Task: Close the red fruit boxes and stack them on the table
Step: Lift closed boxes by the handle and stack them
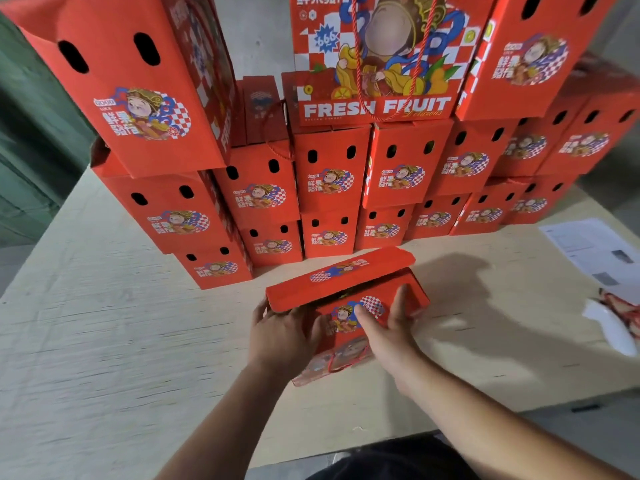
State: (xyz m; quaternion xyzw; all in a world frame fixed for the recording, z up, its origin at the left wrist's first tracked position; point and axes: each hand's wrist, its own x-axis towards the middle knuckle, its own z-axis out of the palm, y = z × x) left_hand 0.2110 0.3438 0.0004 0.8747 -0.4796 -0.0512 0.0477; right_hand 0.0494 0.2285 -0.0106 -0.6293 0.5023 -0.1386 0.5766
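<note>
Surface: pale wooden table (104, 323) against a grey wall; it carries all the stock.
Stack: closed red fruit boxes (329, 188) piled in tiers at the rear, vent-hole ends facing out, judged so placed to leave working room in front. At least eighteen counted; those behind are hidden.
Box in hand: one open fruit box (346, 306) at the near edge, its lid flap (341, 277) raised, not yet shut.
Papers: printed sheets (595, 251) at right, number unclear.
Left hand (280, 336): fingers curled on the box's left end, steadying.
Right hand (386, 329): thumb and fingers clasp the right corner.
</note>
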